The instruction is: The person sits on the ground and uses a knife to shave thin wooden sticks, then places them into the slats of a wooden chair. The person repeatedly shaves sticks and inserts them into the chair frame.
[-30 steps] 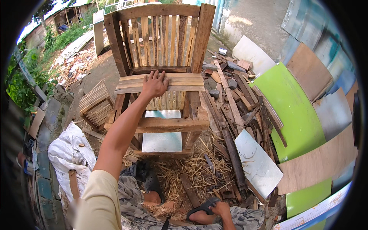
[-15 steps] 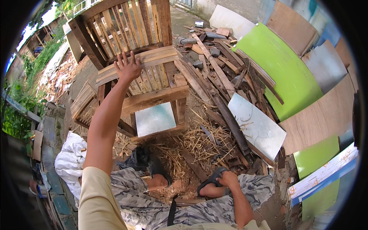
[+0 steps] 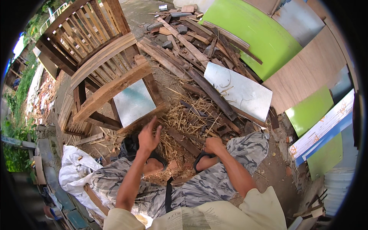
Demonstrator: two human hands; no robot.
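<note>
Littered ground [image 3: 276, 183], left fingers [image 3: 152, 124] near chair [image 3: 112, 92]

The person wears a cream shirt [image 3: 234, 211] with short sleeves [image 3: 122, 219] and a faded grey print [image 3: 194, 220], grey camouflage trousers [image 3: 209, 188], a narrow black strap [image 3: 168, 195] over the lap, and dark shoes [image 3: 162, 160].
</note>
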